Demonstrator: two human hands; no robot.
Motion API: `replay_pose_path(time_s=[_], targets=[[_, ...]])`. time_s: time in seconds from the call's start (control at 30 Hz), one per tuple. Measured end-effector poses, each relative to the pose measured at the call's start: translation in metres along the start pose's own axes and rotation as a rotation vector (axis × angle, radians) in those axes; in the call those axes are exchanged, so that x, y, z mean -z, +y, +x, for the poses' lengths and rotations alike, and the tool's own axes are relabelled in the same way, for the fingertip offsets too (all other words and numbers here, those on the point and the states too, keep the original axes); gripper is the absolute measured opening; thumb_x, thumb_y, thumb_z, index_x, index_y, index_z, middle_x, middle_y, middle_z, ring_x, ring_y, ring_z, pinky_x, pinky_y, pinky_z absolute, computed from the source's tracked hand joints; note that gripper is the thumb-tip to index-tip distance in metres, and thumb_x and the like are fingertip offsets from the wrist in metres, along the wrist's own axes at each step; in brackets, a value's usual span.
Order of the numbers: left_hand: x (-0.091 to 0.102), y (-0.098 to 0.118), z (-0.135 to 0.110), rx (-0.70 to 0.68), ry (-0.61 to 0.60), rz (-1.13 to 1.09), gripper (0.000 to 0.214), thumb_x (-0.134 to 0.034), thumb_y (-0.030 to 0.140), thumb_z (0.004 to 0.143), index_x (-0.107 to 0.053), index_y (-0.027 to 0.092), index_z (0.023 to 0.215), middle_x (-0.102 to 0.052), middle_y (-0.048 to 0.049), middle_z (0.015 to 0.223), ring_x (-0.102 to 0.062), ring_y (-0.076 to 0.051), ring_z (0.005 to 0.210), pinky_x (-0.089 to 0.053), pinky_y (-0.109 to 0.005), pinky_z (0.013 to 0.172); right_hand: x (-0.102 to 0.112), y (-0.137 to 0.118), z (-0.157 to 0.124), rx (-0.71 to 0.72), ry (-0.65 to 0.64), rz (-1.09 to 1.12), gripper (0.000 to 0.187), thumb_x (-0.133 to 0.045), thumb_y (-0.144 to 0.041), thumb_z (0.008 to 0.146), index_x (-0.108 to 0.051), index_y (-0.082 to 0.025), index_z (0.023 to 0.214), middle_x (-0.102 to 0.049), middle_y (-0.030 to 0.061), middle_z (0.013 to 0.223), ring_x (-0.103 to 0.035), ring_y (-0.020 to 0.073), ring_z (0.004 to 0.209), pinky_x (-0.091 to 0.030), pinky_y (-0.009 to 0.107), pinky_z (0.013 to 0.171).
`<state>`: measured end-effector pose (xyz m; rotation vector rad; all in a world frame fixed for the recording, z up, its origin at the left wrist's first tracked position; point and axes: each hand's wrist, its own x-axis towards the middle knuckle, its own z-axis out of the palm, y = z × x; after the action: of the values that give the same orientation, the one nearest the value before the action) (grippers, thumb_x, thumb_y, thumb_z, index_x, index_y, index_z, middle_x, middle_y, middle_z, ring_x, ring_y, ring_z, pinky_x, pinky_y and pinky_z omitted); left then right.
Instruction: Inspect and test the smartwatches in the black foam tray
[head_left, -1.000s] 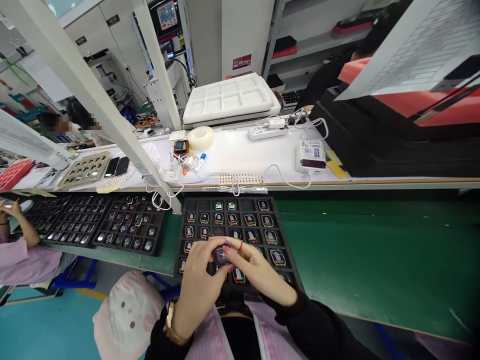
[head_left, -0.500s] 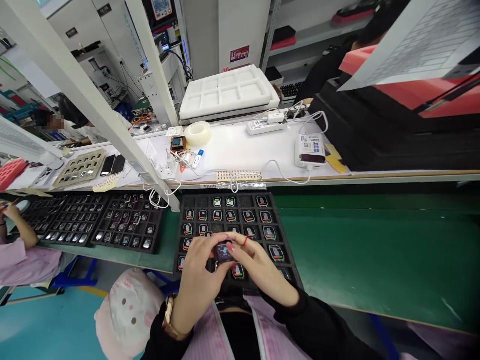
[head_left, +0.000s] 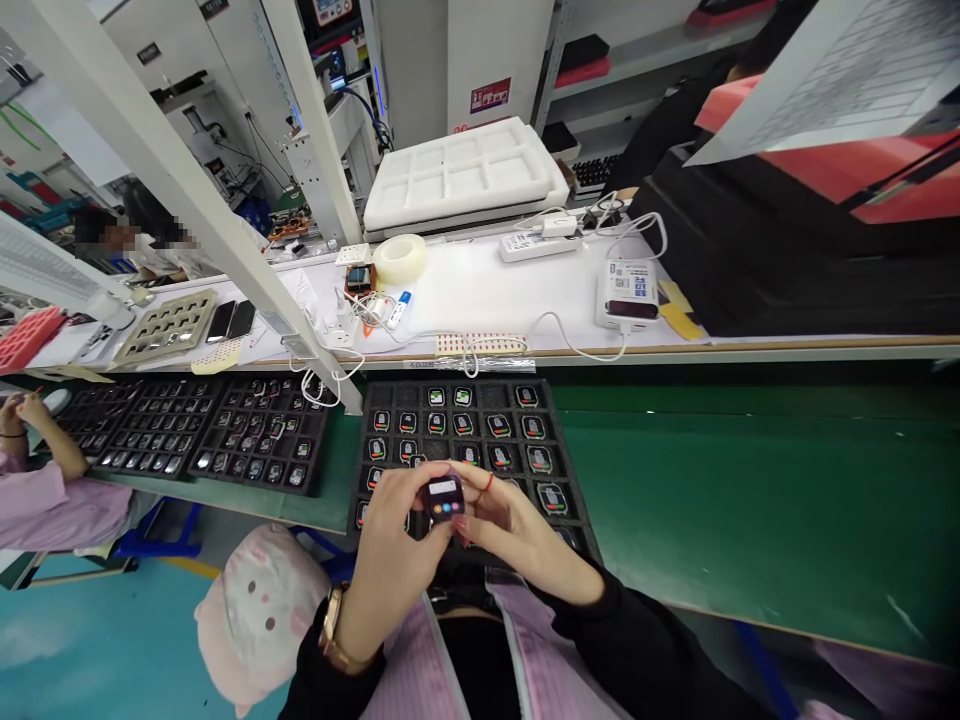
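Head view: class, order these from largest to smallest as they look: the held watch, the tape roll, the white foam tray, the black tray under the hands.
1. Black tray, though partly covered
2. White foam tray
3. Tape roll and held watch: too alike to rank, the watch being nearer the camera

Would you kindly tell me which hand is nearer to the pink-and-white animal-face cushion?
Left. The left hand is above and right of the animal-face cushion; the right hand is farther right, past the left one.

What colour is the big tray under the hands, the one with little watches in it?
Black; the tray shows best in the head view.
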<state>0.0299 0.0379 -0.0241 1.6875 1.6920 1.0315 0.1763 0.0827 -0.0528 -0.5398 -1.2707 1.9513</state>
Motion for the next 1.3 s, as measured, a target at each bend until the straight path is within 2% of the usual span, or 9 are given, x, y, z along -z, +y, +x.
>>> replay_pose_path(time_s=[0.17,0.37,0.6,0.8,0.9,1.0,1.13,1.2,1.3], targets=[[-0.002,0.001,-0.004,-0.007,0.013,0.004,0.061,-0.061,-0.005,0.075,-0.055,0.04,0.117,-0.059,0.0069,0.104,-0.049,-0.012,0.082,-0.043,-0.023,0.079,-0.005,0.0,-0.001,-0.007,0.031,-0.066,0.049,-0.062,-0.043,0.091,-0.05,-0.018,0.132,-0.067,0.0091,0.102,-0.064,0.017,0.085,-0.053,0.029,0.079],[-0.003,0.004,-0.008,0.002,-0.011,-0.009,0.069,-0.059,-0.01,0.07,-0.055,0.04,0.117,-0.059,0.0071,0.105,-0.049,-0.012,0.083,-0.043,-0.023,0.08,0.0,0.002,-0.009,0.048,-0.015,-0.07,0.055,-0.064,-0.043,0.089,-0.047,-0.019,0.135,-0.065,0.0107,0.107,-0.062,0.0204,0.099,-0.05,0.032,0.087],[-0.006,0.008,-0.008,-0.006,-0.028,-0.009,0.066,-0.063,-0.007,0.071,-0.055,0.039,0.117,-0.06,0.007,0.108,-0.051,-0.013,0.086,-0.043,-0.025,0.08,0.0,-0.004,-0.016,0.003,0.024,-0.053,0.056,-0.064,-0.042,0.088,-0.048,-0.018,0.136,-0.066,0.0079,0.1,-0.056,0.0119,0.067,-0.048,0.024,0.066],[-0.007,0.009,-0.009,-0.026,-0.027,-0.049,0.057,-0.07,0.002,0.073,-0.057,0.036,0.116,-0.061,0.0045,0.109,-0.052,-0.014,0.083,-0.044,-0.026,0.079,0.007,-0.003,-0.017,-0.039,-0.006,0.108,0.051,-0.061,-0.048,0.09,-0.055,-0.021,0.133,-0.064,0.0075,0.103,-0.054,0.013,0.072,-0.046,0.021,0.059],[-0.005,0.011,-0.011,-0.024,-0.059,-0.147,0.056,-0.076,0.006,0.07,-0.058,0.035,0.115,-0.061,0.0029,0.111,-0.055,-0.016,0.094,-0.045,-0.027,0.082,0.013,0.0,-0.017,-0.097,-0.078,0.244,0.051,-0.062,-0.053,0.089,-0.061,-0.019,0.127,-0.065,0.0087,0.101,-0.053,0.0123,0.067,-0.046,0.021,0.056],[-0.004,0.012,-0.013,-0.029,-0.103,-0.215,0.052,-0.078,0.012,0.071,-0.059,0.035,0.114,-0.062,0.0025,0.113,-0.055,-0.018,0.102,-0.045,-0.026,0.083,0.015,0.003,-0.018,-0.104,-0.122,0.294,0.049,-0.067,-0.052,0.085,-0.066,-0.019,0.121,-0.067,0.0085,0.095,-0.058,0.0138,0.069,-0.049,0.024,0.063],[-0.006,0.013,-0.015,-0.019,-0.091,-0.257,0.049,-0.08,0.015,0.071,-0.061,0.032,0.112,-0.063,0.0012,0.111,-0.056,-0.019,0.105,-0.044,-0.029,0.09,0.014,0.009,-0.02,-0.105,-0.097,0.274,0.049,-0.067,-0.054,0.084,-0.068,-0.02,0.12,-0.068,0.0095,0.096,-0.063,0.0209,0.087,-0.049,0.034,0.082],[-0.008,0.01,-0.016,0.04,-0.076,-0.267,0.049,-0.079,0.014,0.07,-0.061,0.031,0.113,-0.063,0.0002,0.112,-0.055,-0.02,0.107,-0.045,-0.03,0.09,0.012,0.013,-0.02,-0.13,-0.064,0.258,0.054,-0.067,-0.057,0.084,-0.064,-0.021,0.125,-0.068,0.0089,0.097,-0.063,0.0208,0.088,-0.049,0.035,0.085],[-0.01,-0.001,-0.019,0.174,-0.061,-0.343,0.05,-0.078,0.015,0.07,-0.06,0.028,0.114,-0.062,-0.0017,0.116,-0.056,-0.02,0.108,-0.044,-0.03,0.092,0.013,0.019,-0.019,-0.158,-0.042,0.169,0.059,-0.062,-0.06,0.086,-0.059,-0.022,0.131,-0.068,0.0066,0.093,-0.062,0.0169,0.078,-0.05,0.033,0.08]])
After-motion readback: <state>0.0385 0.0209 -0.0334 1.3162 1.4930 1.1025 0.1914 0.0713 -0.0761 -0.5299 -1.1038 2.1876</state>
